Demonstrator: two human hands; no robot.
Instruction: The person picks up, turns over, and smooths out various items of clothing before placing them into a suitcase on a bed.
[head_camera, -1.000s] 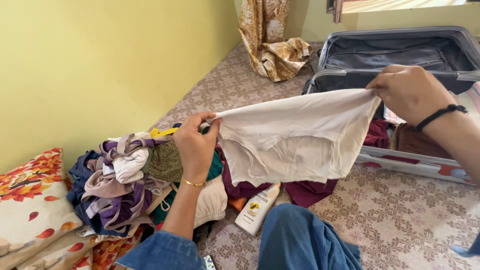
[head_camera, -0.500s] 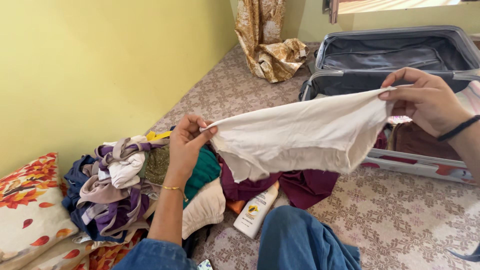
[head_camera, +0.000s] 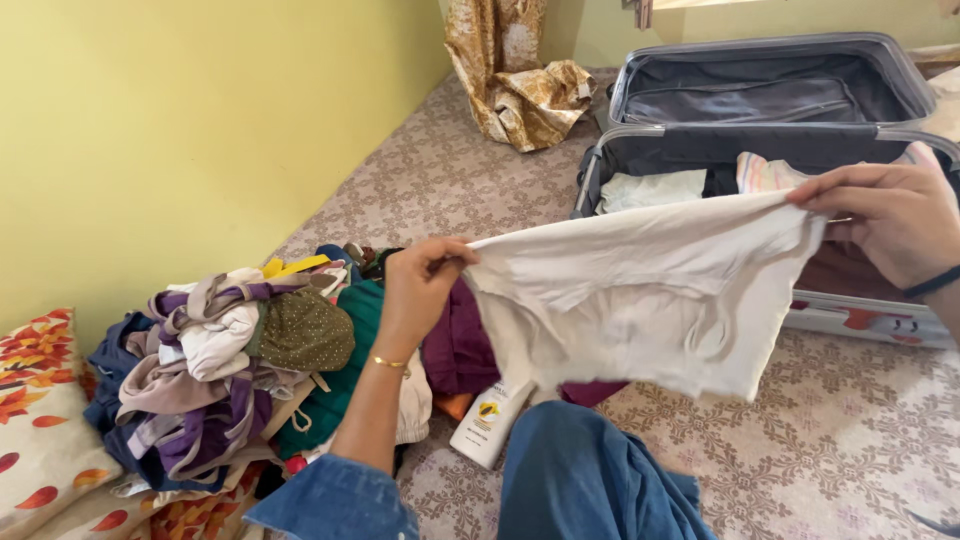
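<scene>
A cream-white garment hangs stretched in the air between both hands. My left hand, with a gold bangle at the wrist, pinches its left edge above a heap of mixed clothes. My right hand, wearing a black wristband, grips the right edge in front of an open grey suitcase that holds folded clothes. The garment sags in the middle and hides part of the suitcase's near half and a maroon cloth beneath it.
A white lotion bottle lies on the patterned bedcover by my blue-clad knee. Leaf-print pillows sit at the far left. A gold curtain bunches in the corner by the yellow wall.
Both hands have shifted right and slightly down with the garment, which now hangs lower and looser. The view has tilted, showing more of the suitcase's contents.
</scene>
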